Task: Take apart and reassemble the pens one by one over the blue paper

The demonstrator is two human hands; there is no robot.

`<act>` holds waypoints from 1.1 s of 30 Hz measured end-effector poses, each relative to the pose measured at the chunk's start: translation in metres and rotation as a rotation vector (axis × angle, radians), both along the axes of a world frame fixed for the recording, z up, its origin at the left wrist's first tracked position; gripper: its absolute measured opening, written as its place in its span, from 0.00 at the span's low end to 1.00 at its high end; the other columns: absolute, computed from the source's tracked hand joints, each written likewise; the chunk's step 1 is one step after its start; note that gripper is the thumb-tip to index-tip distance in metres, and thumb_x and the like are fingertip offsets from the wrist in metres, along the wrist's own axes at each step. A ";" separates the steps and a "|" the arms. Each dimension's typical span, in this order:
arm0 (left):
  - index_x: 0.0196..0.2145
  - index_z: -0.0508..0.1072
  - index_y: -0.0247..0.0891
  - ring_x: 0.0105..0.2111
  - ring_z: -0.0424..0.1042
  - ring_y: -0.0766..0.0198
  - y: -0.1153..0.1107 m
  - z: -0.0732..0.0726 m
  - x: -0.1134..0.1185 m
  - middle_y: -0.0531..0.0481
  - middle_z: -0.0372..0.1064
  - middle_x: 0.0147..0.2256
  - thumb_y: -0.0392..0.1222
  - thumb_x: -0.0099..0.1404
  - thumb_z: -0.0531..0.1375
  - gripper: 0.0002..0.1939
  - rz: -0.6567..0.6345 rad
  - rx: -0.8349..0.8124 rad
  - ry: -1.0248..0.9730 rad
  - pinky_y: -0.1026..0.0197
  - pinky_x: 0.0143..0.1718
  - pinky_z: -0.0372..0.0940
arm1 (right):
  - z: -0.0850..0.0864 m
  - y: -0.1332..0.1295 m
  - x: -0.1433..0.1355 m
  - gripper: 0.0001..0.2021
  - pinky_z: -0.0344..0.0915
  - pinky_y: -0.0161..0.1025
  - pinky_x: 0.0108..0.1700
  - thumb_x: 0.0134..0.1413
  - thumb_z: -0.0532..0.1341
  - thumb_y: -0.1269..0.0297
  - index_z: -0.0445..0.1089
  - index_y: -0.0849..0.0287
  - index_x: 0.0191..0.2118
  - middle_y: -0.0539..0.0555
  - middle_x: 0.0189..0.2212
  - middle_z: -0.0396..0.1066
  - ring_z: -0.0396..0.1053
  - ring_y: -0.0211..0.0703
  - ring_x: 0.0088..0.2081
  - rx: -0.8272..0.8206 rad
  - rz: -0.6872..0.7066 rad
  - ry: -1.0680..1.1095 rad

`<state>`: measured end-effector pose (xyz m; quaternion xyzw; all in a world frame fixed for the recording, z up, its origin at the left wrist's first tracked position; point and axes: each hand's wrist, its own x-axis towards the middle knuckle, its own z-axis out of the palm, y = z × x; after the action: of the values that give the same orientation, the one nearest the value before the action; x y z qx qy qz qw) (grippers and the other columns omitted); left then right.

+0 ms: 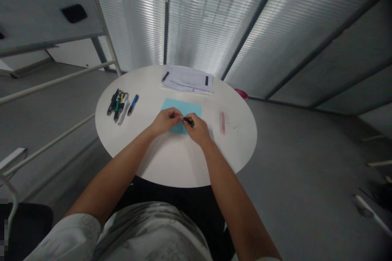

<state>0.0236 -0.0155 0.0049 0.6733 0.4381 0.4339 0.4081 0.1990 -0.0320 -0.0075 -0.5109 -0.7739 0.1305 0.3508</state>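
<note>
Pen [188, 121] | clamped in right fingers [193, 117] | left fingers [176, 120] at its end (their grip unclear)

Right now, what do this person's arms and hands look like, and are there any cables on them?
The left hand and right hand are ungloved. The left arm and right arm are bare, with no cables or wristbands showing. The left sleeve is short and pale, matching the shirt with its faint grey pattern.

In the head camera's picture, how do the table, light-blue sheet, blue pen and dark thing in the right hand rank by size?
1. Table
2. Light-blue sheet, partly covered
3. Blue pen
Unsure: dark thing in the right hand; it looks smallest, but part may be hidden.
</note>
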 end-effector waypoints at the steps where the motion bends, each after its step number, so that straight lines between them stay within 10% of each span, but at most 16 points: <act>1: 0.32 0.72 0.36 0.27 0.64 0.67 0.000 0.001 0.000 0.51 0.68 0.27 0.46 0.57 0.60 0.11 -0.005 0.002 0.003 0.65 0.29 0.58 | 0.000 0.000 0.000 0.10 0.64 0.38 0.40 0.58 0.55 0.57 0.67 0.52 0.42 0.52 0.37 0.74 0.71 0.42 0.38 0.002 -0.003 -0.002; 13: 0.44 0.72 0.39 0.39 0.69 0.53 0.001 -0.004 -0.019 0.40 0.68 0.39 0.47 0.64 0.53 0.15 0.258 0.170 0.831 0.53 0.43 0.60 | 0.000 0.004 0.004 0.11 0.64 0.39 0.39 0.59 0.55 0.55 0.67 0.52 0.43 0.52 0.36 0.74 0.71 0.43 0.36 0.022 -0.162 -0.015; 33: 0.37 0.73 0.40 0.33 0.71 0.55 0.006 -0.011 -0.021 0.43 0.74 0.32 0.41 0.60 0.55 0.10 0.306 0.164 0.742 0.56 0.38 0.60 | 0.000 0.003 0.003 0.12 0.63 0.37 0.36 0.59 0.56 0.55 0.68 0.51 0.46 0.49 0.33 0.74 0.71 0.42 0.33 0.008 -0.128 -0.054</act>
<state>0.0021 -0.0091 -0.0058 0.7413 0.6148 0.2507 0.0981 0.2019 -0.0290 -0.0077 -0.5612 -0.7494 0.0909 0.3394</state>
